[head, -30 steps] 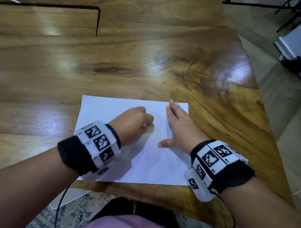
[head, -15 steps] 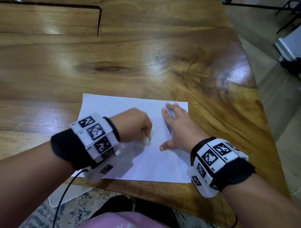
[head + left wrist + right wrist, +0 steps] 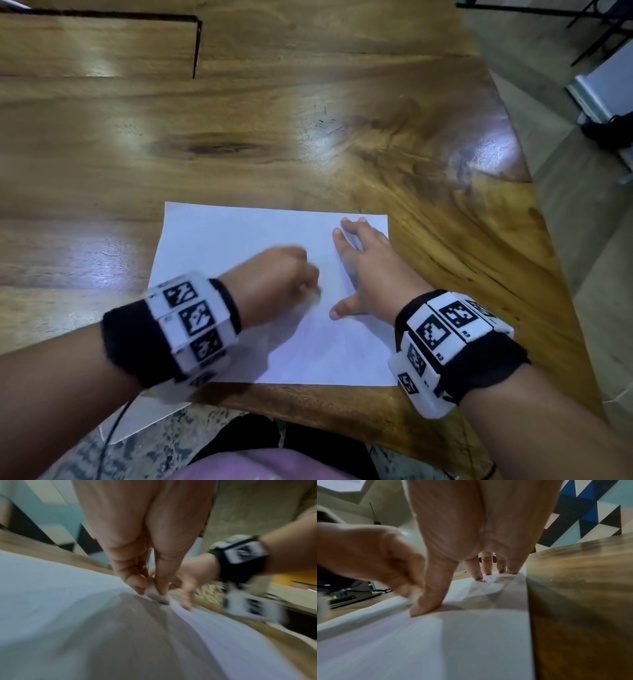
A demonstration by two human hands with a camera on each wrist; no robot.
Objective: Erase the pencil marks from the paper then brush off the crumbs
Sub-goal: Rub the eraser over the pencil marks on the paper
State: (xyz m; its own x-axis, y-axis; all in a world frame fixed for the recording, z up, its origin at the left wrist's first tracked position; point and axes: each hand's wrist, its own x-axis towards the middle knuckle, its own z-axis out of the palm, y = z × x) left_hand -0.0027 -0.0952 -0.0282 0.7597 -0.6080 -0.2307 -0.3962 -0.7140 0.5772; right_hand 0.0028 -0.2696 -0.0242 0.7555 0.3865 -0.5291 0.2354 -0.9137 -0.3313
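A white sheet of paper (image 3: 239, 240) lies on the wooden table (image 3: 308, 120) near its front edge. My left hand (image 3: 274, 281) is curled and pinches a small pale eraser (image 3: 155, 593) whose tip touches the paper near the sheet's middle. The hand is blurred with motion. My right hand (image 3: 370, 270) lies flat on the right part of the paper (image 3: 471, 635), fingers (image 3: 488, 566) spread and pressing near the far right corner, thumb (image 3: 426, 601) down beside the left hand (image 3: 376, 555). No pencil marks or crumbs can be made out.
The table's right edge slants close to the paper's right side, with floor (image 3: 582, 240) beyond. A dark slot (image 3: 197, 44) cuts into the tabletop at the far left. Bare wood stretches beyond the sheet. My lap (image 3: 257, 466) is below the front edge.
My left hand with the eraser has slid back toward me and slightly left across the paper, then forward again. The right hand has stayed pressed on the paper.
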